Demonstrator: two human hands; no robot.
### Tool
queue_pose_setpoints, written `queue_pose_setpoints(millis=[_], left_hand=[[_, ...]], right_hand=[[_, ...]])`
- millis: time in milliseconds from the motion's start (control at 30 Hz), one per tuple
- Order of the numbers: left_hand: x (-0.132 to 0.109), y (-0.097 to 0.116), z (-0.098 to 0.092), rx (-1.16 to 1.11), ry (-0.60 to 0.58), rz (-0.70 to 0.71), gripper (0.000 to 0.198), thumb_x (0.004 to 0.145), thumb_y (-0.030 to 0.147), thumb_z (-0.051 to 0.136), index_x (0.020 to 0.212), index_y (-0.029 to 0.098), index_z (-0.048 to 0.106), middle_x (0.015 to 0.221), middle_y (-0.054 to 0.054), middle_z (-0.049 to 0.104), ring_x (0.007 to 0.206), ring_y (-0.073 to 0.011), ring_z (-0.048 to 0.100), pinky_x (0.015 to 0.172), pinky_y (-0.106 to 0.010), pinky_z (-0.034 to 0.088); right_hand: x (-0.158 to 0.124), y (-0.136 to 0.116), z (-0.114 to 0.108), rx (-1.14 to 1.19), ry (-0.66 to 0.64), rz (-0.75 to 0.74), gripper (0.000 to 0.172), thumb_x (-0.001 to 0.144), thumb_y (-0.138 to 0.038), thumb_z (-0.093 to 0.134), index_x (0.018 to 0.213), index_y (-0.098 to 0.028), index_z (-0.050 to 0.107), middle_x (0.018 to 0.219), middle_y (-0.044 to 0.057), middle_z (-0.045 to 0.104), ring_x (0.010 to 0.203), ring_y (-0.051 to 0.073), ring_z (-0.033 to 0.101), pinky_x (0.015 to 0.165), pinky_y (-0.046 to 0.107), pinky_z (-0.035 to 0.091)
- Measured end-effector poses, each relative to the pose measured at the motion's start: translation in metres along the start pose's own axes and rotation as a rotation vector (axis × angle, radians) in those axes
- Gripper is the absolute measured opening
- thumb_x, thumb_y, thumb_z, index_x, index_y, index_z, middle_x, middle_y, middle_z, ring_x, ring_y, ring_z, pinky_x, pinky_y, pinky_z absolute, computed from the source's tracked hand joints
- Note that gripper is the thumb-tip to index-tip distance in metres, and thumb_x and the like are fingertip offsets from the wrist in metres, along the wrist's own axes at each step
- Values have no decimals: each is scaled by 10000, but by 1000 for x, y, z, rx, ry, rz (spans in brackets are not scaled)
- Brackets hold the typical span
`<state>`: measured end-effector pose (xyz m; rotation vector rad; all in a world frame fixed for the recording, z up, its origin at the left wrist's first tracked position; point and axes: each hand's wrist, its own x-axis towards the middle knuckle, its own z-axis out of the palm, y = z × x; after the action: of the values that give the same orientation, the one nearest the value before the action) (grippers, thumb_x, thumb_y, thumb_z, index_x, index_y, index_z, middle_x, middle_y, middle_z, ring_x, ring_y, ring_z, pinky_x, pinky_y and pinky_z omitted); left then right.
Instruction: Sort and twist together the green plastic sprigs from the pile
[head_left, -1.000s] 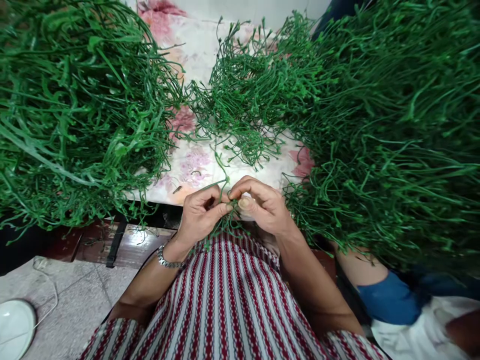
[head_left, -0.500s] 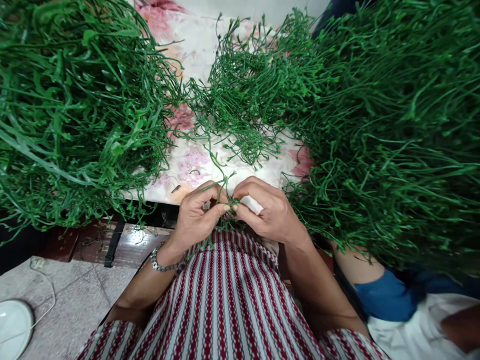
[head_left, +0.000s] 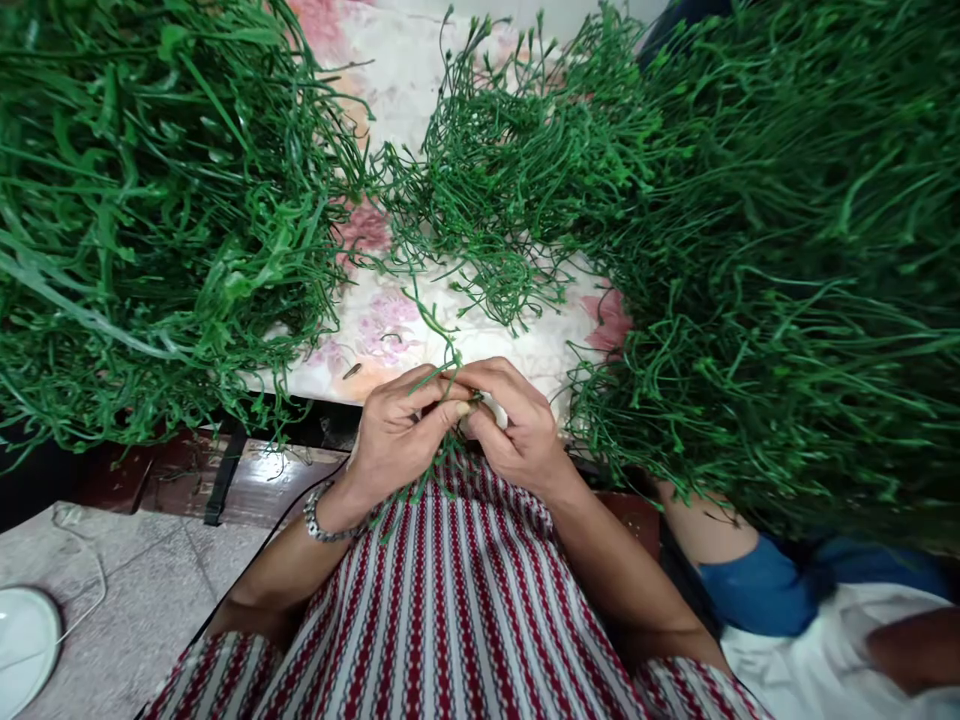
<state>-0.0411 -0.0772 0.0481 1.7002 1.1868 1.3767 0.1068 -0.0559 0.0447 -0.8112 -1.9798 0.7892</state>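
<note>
Looking down, you see your striped garment (head_left: 450, 620) closest to you, red and white, below the near edge of the worktop. On the grey floor to the left of the worktop lie a white plate (head_left: 22, 640) and a thin cable (head_left: 82, 590). At the worktop's right end another person's blue sleeve (head_left: 757, 585) shows, with white fabric just beside it.

Your two hands meet just short of the worktop's near edge. Your left hand (head_left: 394, 435), with a metal bracelet (head_left: 324, 517) at the wrist, has its fingers (head_left: 439, 410) clenched on a thin green sprig (head_left: 444, 372). Thumb and forefinger pinch it, and loose ends hang from the palm onto the striped garment. Your right hand (head_left: 521, 435) touches the left fingertip to fingertip, its fingers grasping the same green sprig. A small white bit (head_left: 496, 408) is tucked under them; what it is cannot be told. The upper end of the green sprig rises out of the pinch and reaches over the near edge of the worktop (head_left: 390, 335), which wears a pale cloth printed with pink flowers.

Farther on, a left heap (head_left: 150, 200) of green stems covers the worktop's left side and overhangs its near edge. A middle heap (head_left: 510, 200) of finer stems lies toward the worktop's far side. A right heap (head_left: 787, 280), the largest, buries the worktop's right side and spills over its edge.
</note>
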Motion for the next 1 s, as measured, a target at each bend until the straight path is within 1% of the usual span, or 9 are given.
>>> queue_pose_setpoints(millis=[100, 200, 333, 400, 467, 567, 700, 867, 1000], left_hand=[[0, 2, -1, 100, 36, 41, 72, 748, 118, 622, 762, 185, 645, 657, 18, 603, 642, -100, 536, 624, -222, 426], [0, 5, -3, 209, -7, 47, 71, 768, 116, 589, 720, 168, 596, 658, 11, 579, 653, -105, 523, 644, -231, 417], [1, 9, -5, 281, -87, 5, 108, 808, 127, 508, 711, 167, 530, 705, -9, 541, 718, -131, 502, 677, -254, 403], [0, 9, -5, 262, -117, -34, 118, 822, 136, 480, 714, 171, 513, 684, 2, 513, 678, -123, 481, 640, -242, 391], [-1, 8, -4, 190, -144, -88, 127, 835, 150, 467, 714, 173, 498, 652, 17, 482, 614, -105, 452, 592, -226, 374], [-2, 7, -4, 43, -142, -154, 119, 850, 178, 465, 733, 176, 488, 648, 22, 470, 587, -92, 442, 576, -215, 373], [-2, 4, -2, -15, -109, -154, 75, 837, 175, 490, 765, 176, 510, 672, 21, 506, 600, -89, 464, 591, -208, 388], [-1, 2, -2, 39, -111, -175, 35, 796, 150, 523, 774, 171, 541, 680, 21, 551, 614, -91, 497, 595, -209, 400], [-1, 0, -3, 147, -149, -151, 50, 786, 172, 538, 760, 158, 578, 691, -1, 586, 644, -113, 524, 630, -235, 410]], right_hand=[[0, 0, 0, -82, -4, -5, 246, 830, -102, 458, 1051, -146, 554, 834, 49, 594, 760, 139, 548, 686, 296, 475], [3, -1, -6, -263, -51, -56, 174, 833, -118, 445, 938, -129, 583, 759, 48, 569, 716, 148, 516, 664, 308, 449], [8, -7, -16, -600, -159, -130, 148, 836, -157, 455, 857, -150, 602, 807, 73, 585, 765, 188, 489, 686, 349, 404], [11, -10, -20, -703, -206, -149, 142, 840, -170, 460, 855, -158, 601, 866, 84, 605, 831, 214, 495, 724, 372, 392], [13, -12, -23, -676, -244, -144, 131, 841, -177, 462, 858, -153, 590, 904, 90, 616, 879, 223, 504, 765, 384, 390], [14, -9, -24, -390, -260, -47, 96, 831, -184, 478, 869, -149, 559, 873, 71, 614, 855, 187, 526, 780, 346, 413], [10, -5, -18, -66, -221, 158, 65, 828, -167, 477, 879, -165, 517, 785, 10, 572, 710, 111, 524, 662, 244, 428], [4, -7, -10, -188, -145, 134, 142, 830, -103, 405, 904, -150, 517, 777, 30, 516, 705, 124, 500, 648, 254, 426], [2, -13, -12, -461, -229, 86, 219, 871, -146, 348, 983, -125, 535, 824, 74, 503, 689, 145, 490, 598, 266, 422]])
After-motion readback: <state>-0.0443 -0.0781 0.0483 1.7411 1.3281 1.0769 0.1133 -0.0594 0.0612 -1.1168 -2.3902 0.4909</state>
